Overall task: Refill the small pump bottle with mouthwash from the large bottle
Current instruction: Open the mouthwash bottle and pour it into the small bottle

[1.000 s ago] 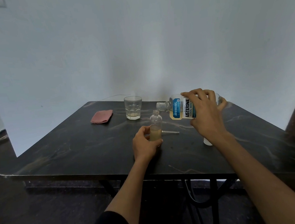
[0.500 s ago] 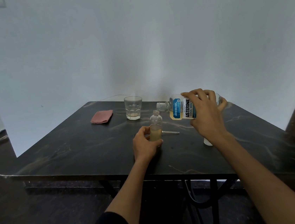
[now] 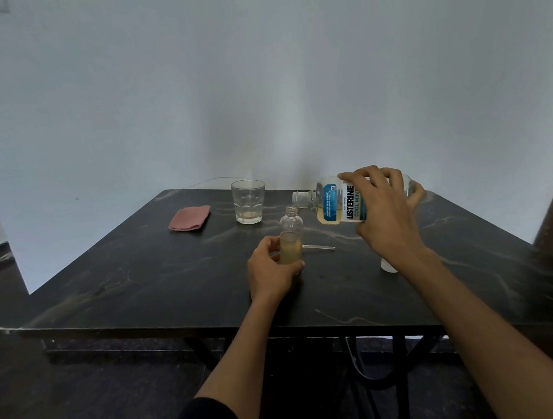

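The small clear bottle (image 3: 290, 235) stands upright and uncapped on the dark marble table (image 3: 145, 279), about half full of pale yellow liquid. My left hand (image 3: 270, 270) grips its lower part. My right hand (image 3: 384, 211) holds the large mouthwash bottle (image 3: 334, 202) tipped on its side in the air, its open neck pointing left, just above and right of the small bottle's mouth. Yellowish liquid lies in the large bottle's lower side. A thin clear pump tube (image 3: 319, 247) lies on the table behind the small bottle.
A drinking glass (image 3: 249, 201) with a little liquid stands at the back. A folded pink cloth (image 3: 189, 218) lies left of it. A white cap (image 3: 387, 265) sits under my right wrist. White walls close the far side; the table's front edge is near me.
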